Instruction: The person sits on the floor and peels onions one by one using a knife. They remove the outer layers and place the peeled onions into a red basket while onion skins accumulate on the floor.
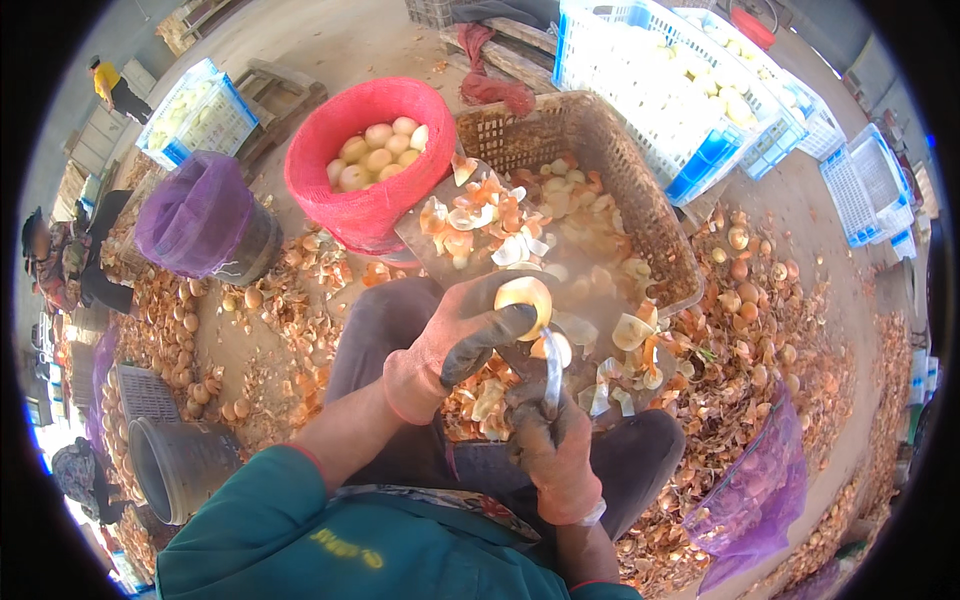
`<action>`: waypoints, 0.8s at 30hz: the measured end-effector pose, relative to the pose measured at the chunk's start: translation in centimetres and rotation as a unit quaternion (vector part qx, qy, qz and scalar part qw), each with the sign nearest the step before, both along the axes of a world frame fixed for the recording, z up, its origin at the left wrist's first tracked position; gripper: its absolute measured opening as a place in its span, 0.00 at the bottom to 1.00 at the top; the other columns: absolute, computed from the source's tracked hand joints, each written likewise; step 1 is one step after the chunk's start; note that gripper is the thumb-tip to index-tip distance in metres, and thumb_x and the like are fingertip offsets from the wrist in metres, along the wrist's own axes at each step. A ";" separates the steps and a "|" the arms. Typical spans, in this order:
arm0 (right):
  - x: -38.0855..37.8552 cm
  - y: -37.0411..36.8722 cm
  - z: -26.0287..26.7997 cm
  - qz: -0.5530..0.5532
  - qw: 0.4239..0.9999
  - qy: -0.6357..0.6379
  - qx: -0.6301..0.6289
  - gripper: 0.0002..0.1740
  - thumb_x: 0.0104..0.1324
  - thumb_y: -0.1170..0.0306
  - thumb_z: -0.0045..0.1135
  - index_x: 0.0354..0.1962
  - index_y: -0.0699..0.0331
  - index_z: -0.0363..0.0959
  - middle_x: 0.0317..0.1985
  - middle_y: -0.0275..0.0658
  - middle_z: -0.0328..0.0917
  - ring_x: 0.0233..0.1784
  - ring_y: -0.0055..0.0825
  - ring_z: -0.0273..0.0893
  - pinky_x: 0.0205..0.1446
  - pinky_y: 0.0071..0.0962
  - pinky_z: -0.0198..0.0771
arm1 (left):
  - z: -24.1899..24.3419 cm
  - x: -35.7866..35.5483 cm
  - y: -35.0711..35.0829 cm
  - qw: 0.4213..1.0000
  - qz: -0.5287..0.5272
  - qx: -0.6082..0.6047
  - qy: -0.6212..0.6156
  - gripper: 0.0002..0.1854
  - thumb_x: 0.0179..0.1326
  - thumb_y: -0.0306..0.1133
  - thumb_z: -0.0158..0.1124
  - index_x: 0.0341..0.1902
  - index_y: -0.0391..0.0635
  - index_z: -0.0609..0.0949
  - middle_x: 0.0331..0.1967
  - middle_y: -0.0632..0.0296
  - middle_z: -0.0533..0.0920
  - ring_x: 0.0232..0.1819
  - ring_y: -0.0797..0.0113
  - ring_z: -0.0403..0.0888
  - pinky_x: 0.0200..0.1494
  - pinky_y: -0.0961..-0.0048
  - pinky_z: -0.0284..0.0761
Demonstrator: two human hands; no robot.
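Note:
My left hand (480, 322), in a pink work glove with dark coated fingers, grips an onion (523, 298) over my lap. In my right hand (551, 450), gloved the same way, is a small curved knife (553, 371). The blade's tip lies at the onion's lower edge, by a pale cut piece (553, 347). Just beyond my left hand, a board holds a pile of onion skins (484, 225). Peeled onions fill a bucket lined with red mesh (367, 191) at the upper left of my hands. My fingers hide part of the onion.
A dirty plastic crate (637, 195) with onion scraps stands ahead. Blue-and-white crates (675, 127) of peeled onions are at the upper right. A purple mesh-lined bucket (202, 217) stands left. Skins and whole onions (742, 292) cover the floor at right. Other people (116, 86) are at left.

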State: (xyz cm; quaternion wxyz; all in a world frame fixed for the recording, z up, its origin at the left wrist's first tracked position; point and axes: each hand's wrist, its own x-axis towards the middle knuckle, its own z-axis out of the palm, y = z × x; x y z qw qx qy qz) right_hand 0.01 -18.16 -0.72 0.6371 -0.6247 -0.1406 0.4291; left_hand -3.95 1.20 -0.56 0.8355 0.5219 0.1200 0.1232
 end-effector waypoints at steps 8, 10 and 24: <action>0.1 -0.8 -1.3 -0.037 0.987 -0.154 0.011 0.09 0.66 0.76 0.51 0.44 0.69 0.73 0.28 0.34 0.74 0.25 0.17 0.72 0.28 0.20 0.67 | 0.6 0.7 -0.6 0.995 0.078 -0.058 -0.010 0.24 0.64 0.36 0.64 0.61 0.36 0.74 0.46 0.61 0.81 0.48 0.73 0.78 0.52 0.73 0.74; 1.0 -0.3 0.4 -0.015 0.963 -0.268 -0.011 0.11 0.66 0.75 0.51 0.45 0.69 0.73 0.30 0.38 0.76 0.29 0.24 0.75 0.33 0.24 0.70 | 0.6 0.6 -0.5 0.996 0.069 -0.052 -0.007 0.25 0.64 0.36 0.65 0.61 0.36 0.74 0.46 0.61 0.81 0.48 0.73 0.78 0.52 0.73 0.75; 1.0 0.6 1.5 0.015 0.893 -0.438 -0.100 0.14 0.60 0.74 0.52 0.45 0.68 0.71 0.35 0.55 0.76 0.37 0.59 0.75 0.39 0.46 0.71 | 0.0 0.6 -0.3 0.993 0.046 -0.103 -0.032 0.28 0.61 0.27 0.67 0.64 0.36 0.71 0.49 0.56 0.81 0.46 0.65 0.83 0.50 0.69 0.81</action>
